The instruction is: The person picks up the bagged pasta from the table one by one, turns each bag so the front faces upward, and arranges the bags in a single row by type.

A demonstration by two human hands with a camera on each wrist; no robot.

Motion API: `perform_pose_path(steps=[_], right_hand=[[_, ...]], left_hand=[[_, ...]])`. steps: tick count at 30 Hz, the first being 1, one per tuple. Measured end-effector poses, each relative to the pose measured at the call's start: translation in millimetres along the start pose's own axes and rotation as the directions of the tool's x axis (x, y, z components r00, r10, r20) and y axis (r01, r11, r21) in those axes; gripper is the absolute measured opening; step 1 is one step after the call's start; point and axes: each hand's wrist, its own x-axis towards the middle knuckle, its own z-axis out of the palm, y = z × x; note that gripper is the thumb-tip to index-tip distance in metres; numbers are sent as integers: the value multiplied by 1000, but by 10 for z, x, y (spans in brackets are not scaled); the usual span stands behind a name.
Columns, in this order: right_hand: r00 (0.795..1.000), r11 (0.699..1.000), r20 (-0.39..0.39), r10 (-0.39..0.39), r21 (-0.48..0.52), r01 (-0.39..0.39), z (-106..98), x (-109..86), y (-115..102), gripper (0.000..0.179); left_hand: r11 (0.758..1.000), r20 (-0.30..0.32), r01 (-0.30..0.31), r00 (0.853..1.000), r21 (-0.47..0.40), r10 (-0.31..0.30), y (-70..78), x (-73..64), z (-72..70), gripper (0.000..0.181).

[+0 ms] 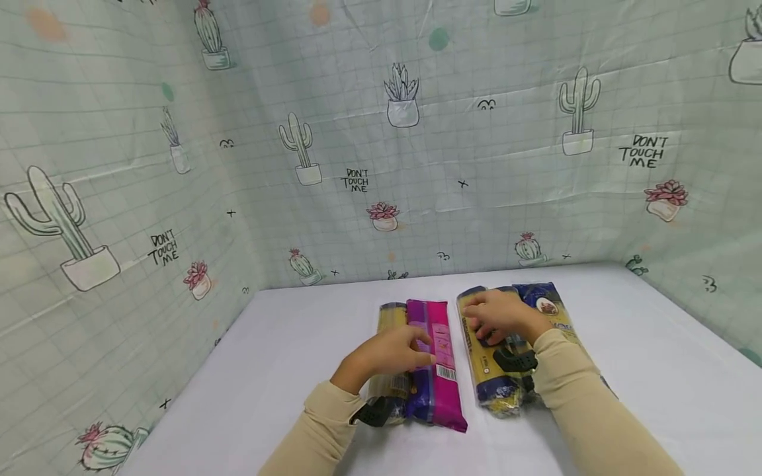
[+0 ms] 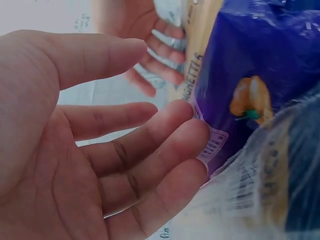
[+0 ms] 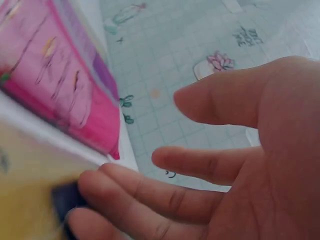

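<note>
My left hand (image 1: 389, 350) hovers over a pink and purple packet (image 1: 448, 400), its fingers loosely bent and holding nothing. Beside that packet on the left lies a yellow spaghetti pack (image 1: 391, 318), partly hidden by the hand. In the left wrist view the fingertips come right up to the purple side of the packet (image 2: 235, 65). My right hand (image 1: 500, 314) is over another yellow pack (image 1: 485, 360) with dark blue ends, fingers relaxed and spread. The right wrist view shows the fingertips at the blurred yellow pack (image 3: 30, 190), with nothing gripped.
A dark blue packet (image 1: 538, 294) lies at the right of the right-hand group, partly under the right forearm. A narrow strip of white table (image 1: 458, 344) separates the two groups. Behind the table hangs a cactus-print cloth (image 1: 452, 198), which also covers the left side.
</note>
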Motion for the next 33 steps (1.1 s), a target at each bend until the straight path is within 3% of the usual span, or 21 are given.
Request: perform_pose_path(steps=[7,16,24,33], right_hand=[[999,998,-28,32,49,-30,158,137,10,39],[997,996,-66,51,78,-46,240,230,-30,41],[994,997,-87,72,33,-69,322,337,-33,46],[987,994,-156,26,-105,-42,439,427,-75,41]], left_hand=[[993,11,-13,1000,121,12,-56,-81,45,36],[987,39,-90,996,131,85,-75,-129,46,36],[987,43,-115,993,108,111,-88,-190,138,36],[967,31,-139,990,216,135,-103,-194,166,50]])
